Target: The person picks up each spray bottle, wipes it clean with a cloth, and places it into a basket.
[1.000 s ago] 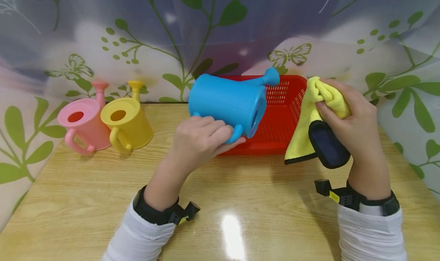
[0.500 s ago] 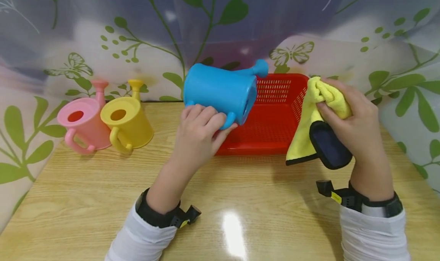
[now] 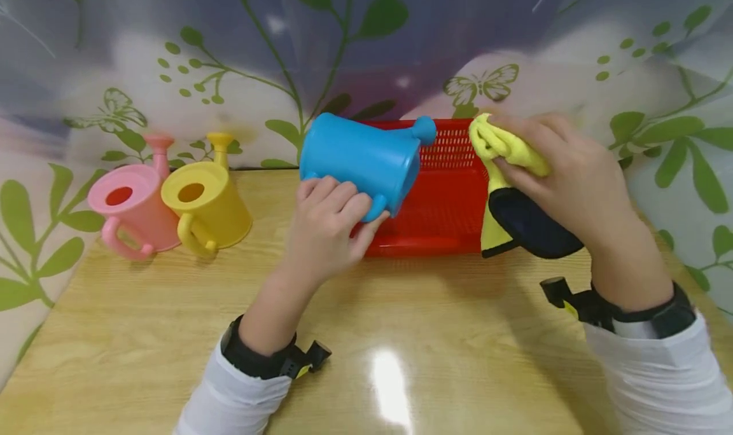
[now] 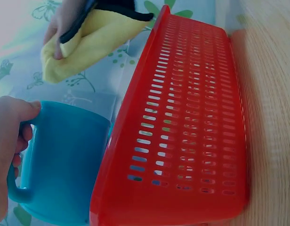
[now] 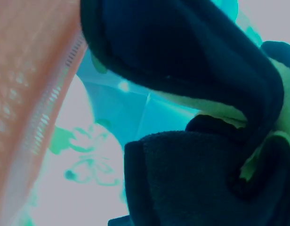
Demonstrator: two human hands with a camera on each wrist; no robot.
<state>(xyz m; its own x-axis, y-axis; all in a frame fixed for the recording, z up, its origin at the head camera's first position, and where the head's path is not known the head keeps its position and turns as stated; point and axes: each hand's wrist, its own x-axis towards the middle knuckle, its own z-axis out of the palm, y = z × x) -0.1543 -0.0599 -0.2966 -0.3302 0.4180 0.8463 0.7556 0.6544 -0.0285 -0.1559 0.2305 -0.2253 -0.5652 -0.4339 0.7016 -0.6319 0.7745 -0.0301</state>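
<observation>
head view, above the wooden counter (image 3: 452,359): the left hand (image 3: 326,231) has its fingers curled round the handle of the blue watering can (image 3: 361,152), held over the left part of the red basket (image 3: 426,245) by the counter's back edge. the can lies sideways in the air, its long axis running left to right and dipping a little rightward, so the end by the spout's head faces the yellow cloth (image 3: 498,147). the right hand (image 3: 572,171) pinches that bunched cloth between thumb and fingers, dark lining hanging toward the counter's front edge. can and cloth are near but apart; the cloth sits to the can's right. whether the can touches the basket's rim, i cannot tell. a pink watering can (image 3: 140,209) and a yellow watering can (image 3: 220,209) stand upright by the counter's back left corner.
</observation>
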